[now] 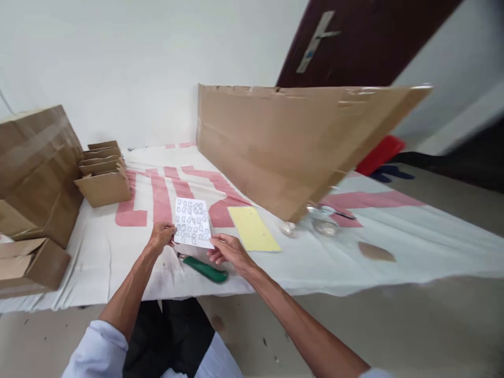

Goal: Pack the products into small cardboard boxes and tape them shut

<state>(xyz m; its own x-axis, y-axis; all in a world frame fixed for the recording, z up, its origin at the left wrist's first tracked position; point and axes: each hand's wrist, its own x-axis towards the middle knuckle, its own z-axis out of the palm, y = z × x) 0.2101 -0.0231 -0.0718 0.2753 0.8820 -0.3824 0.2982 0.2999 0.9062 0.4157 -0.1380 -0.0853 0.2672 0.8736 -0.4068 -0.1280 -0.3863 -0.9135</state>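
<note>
Pinching the white sheet [192,222] by its edges, left hand [161,235] and right hand [231,252] might crease it if either grip tugs sideways.

White rectangular paper sheet [192,223], rows of small dark-outlined shapes (roughly squarish) across its face; you hold it near both lower corners, printed side up.

The left hand [163,234] and right hand [231,252] hold a sheet [192,223] near the front edge of the table [129,278]. A green tool [205,269] lies by that edge, a yellow card [254,229] farther in; boxes [49,265] stand at the left edge.
</note>
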